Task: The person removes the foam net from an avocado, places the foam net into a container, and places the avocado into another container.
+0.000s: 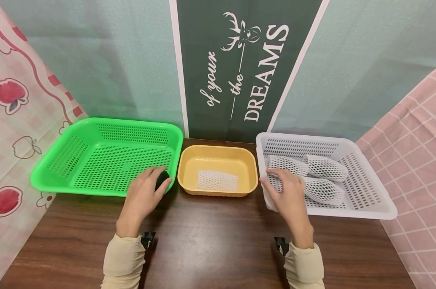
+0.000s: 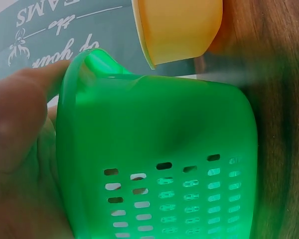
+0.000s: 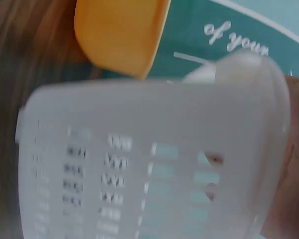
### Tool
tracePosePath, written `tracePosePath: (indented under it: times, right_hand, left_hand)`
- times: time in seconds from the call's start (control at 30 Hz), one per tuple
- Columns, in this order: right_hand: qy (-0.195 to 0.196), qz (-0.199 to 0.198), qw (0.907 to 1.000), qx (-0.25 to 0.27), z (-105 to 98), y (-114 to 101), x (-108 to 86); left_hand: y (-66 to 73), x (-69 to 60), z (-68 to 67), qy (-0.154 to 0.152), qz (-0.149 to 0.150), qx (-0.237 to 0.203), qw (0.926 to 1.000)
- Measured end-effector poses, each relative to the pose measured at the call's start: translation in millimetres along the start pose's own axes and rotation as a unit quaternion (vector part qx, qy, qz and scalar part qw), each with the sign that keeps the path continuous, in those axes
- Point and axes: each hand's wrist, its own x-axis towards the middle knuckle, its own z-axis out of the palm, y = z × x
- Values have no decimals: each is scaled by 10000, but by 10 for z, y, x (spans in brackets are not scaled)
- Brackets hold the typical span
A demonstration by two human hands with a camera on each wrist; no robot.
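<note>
My left hand [image 1: 142, 190] is over the front right corner of the green basket [image 1: 59, 185]. It holds a black rounded object [image 1: 162, 180] between thumb and fingers; its kind is unclear. In the left wrist view the basket wall hides that object. At the front left of the white basket [image 1: 369, 212], my right hand [image 1: 289, 192] reaches over the rim, thumb and fingers apart. White mesh shows in that gap. Beside it lie objects in white foam nets, one at the back [image 1: 327, 167], one in front [image 1: 324, 191] and one at the left [image 1: 288, 163].
Between the baskets stands a yellow tray [image 1: 218, 193] with a flat white foam net [image 1: 218, 180] inside. All three containers stand on a dark wooden table [image 1: 210, 241]. Behind them hangs a printed curtain [image 1: 218, 120]. Patterned cloths border the left and right sides.
</note>
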Motion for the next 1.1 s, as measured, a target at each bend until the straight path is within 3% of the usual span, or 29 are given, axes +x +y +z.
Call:
tracePosePath:
  times: [0.23,0.43,0.8,1.1]
  right_hand:
    - [-300,519,9978,-279,-184,228,-11]
    - [-336,775,9958,-367,-315,400,-26]
    - [-579,1471,9858,-559,-498,683,-95]
    - [-736,1449,9832,-832,-476,714,-79]
  left_hand:
    - [-4,3,31,-155,170,-116,9997]
    - [-16,7,51,-43,301,-183,9994]
    - [-28,5,73,-115,201,-123,9997]
    - [-20,14,77,-190,71,4,9998]
